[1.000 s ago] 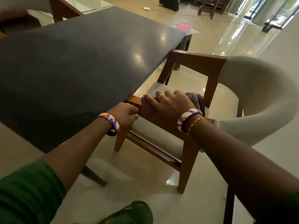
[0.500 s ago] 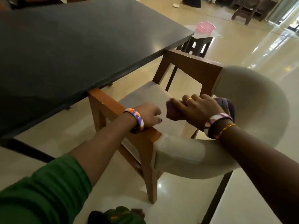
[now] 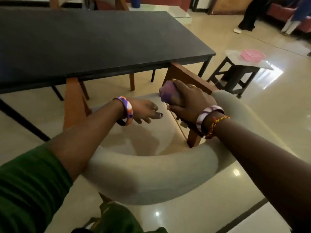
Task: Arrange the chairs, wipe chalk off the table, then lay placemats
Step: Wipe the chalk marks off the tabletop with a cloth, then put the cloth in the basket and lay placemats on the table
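- Looking down at a chair (image 3: 151,172) right in front of me, its padded curved back nearest and its front tucked in at the near edge of the black tabletop (image 3: 87,42).
- My right hand (image 3: 190,101) is clenched around a bunched purple cloth (image 3: 168,94) and rests on the chair's right wooden arm (image 3: 188,76).
- My left hand (image 3: 143,111) is over the seat, fingers loose and spread, gripping nothing. Can't tell if it touches the cushion.
- Both forearms reach over the chair back, bangles on both wrists, green sleeve on the left.
- Tabletop looks dark and bare from here; any chalk is too faint to make out.
- Far right there's a small black stool (image 3: 235,76) with a pink box (image 3: 252,55) on it, well apart from the chair.
- Glossy cream floor (image 3: 252,182) all round.
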### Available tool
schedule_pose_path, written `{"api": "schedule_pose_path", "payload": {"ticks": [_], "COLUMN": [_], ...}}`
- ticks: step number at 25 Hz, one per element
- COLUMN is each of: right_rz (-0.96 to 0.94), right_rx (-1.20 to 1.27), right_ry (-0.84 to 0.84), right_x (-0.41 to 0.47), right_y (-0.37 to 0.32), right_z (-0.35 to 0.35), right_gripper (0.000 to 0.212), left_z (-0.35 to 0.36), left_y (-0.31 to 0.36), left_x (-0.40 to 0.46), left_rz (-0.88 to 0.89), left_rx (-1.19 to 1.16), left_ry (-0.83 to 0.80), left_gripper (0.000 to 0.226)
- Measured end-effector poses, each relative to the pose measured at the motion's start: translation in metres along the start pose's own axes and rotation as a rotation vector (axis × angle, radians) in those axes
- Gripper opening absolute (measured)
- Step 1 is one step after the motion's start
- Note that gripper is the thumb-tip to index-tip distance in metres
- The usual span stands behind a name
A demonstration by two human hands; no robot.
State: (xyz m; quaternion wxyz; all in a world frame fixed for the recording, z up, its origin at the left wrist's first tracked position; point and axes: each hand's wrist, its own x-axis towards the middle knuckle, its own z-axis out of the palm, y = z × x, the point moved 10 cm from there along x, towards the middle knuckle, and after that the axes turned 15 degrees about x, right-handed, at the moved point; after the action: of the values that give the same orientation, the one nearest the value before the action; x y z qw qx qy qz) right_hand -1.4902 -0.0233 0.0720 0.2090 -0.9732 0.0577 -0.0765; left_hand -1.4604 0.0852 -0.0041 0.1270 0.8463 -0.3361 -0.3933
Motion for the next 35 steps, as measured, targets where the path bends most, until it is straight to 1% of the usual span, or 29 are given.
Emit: {"api": "schedule_pose_path", "payload": {"ticks": [2,3,5,7,8,11,12,13,15,17,19,21,22,24,25,26,27,28,30,31,32,34,35], "right_rz": [0.029,0.045,0.077,0.167,0.257,0.576,0.621,0.607,0.527,0.450,0.405,0.341,0.343,0.311,0.292,0.289,0.288,0.292,0.306,0.308,0.300,0.223,0.179], "right_rx": [0.276,0.403,0.588,0.765,0.866,1.221,1.313,1.359,1.374,1.324,1.351,1.403,1.415,1.462,1.491,1.527,1.577,1.654,1.739,1.740,1.707,1.531,1.433], "right_ry": [-0.048,-0.074,-0.129,-0.226,-0.281,-0.414,-0.460,-0.497,-0.496,-0.477,-0.483,-0.481,-0.476,-0.558,-0.627,-0.661,-0.682,-0.720,-0.805,-0.829,-0.841,-0.826,-0.807], "right_x": [0.000,0.000,0.003,0.008,0.011,0.008,0.007,0.013,0.029,0.042,0.056,0.071,0.077,0.094,0.099,0.108,0.118,0.128,0.145,0.155,0.165,0.190,0.202], "right_y": [0.018,0.024,0.031,0.036,0.042,0.050,0.049,0.051,0.056,0.063,0.076,0.090,0.097,0.108,0.113,0.122,0.136,0.151,0.186,0.210,0.236,0.296,0.325], "right_z": [-0.001,0.001,0.009,0.024,0.033,0.051,0.053,0.054,0.045,0.027,0.013,0.000,-0.005,-0.004,-0.004,-0.001,-0.001,-0.005,-0.016,-0.025,-0.034,-0.056,-0.067], "right_gripper": [0.069,0.066,0.057,0.051,0.051,0.055,0.059,0.062,0.059,0.056,0.054,0.044,0.040,0.033,0.031,0.040,0.055,0.060,0.044,0.040,0.037,0.023,0.020], "left_z": [-0.001,-0.002,0.003,0.012,0.014,0.008,0.003,-0.002,-0.017,-0.032,-0.044,-0.055,-0.061,-0.077,-0.085,-0.092,-0.097,-0.102,-0.109,-0.111,-0.113,-0.117,-0.118], "left_y": [0.018,0.026,0.037,0.046,0.046,0.039,0.037,0.038,0.048,0.062,0.074,0.083,0.086,0.097,0.104,0.112,0.121,0.132,0.152,0.160,0.169,0.193,0.207], "left_x": [-0.002,-0.004,-0.003,0.002,0.006,0.010,0.014,0.018,0.024,0.033,0.043,0.054,0.059,0.070,0.076,0.083,0.091,0.104,0.135,0.153,0.171,0.216,0.239], "left_rz": [-0.051,-0.078,-0.140,-0.164,-0.174,-0.233,-0.252,-0.261,-0.288,-0.318,-0.332,-0.310,-0.295,-0.208,-0.146,-0.094,-0.057,-0.040,-0.065,-0.105,-0.149,-0.229,-0.277], "left_rx": [-0.137,-0.262,-0.603,-0.887,-0.953,-1.001,-1.017,-1.028,-0.943,-0.819,-0.795,-0.856,-0.895,-0.986,-1.045,-1.099,-1.146,-1.186,-1.224,-1.242,-1.261,-1.271,-1.241], "left_ry": [0.099,0.173,0.272,0.304,0.325,0.419,0.455,0.494,0.560,0.618,0.684,0.745,0.773,0.822,0.843,0.858,0.867,0.877,0.897,0.922,0.951,0.988,0.988], "left_gripper": [0.050,0.044,0.034,0.032,0.030,0.026,0.024,0.022,0.021,0.024,0.026,0.021,0.019,0.018,0.019,0.020,0.022,0.024,0.020,0.016,0.014,0.015,0.015]}}
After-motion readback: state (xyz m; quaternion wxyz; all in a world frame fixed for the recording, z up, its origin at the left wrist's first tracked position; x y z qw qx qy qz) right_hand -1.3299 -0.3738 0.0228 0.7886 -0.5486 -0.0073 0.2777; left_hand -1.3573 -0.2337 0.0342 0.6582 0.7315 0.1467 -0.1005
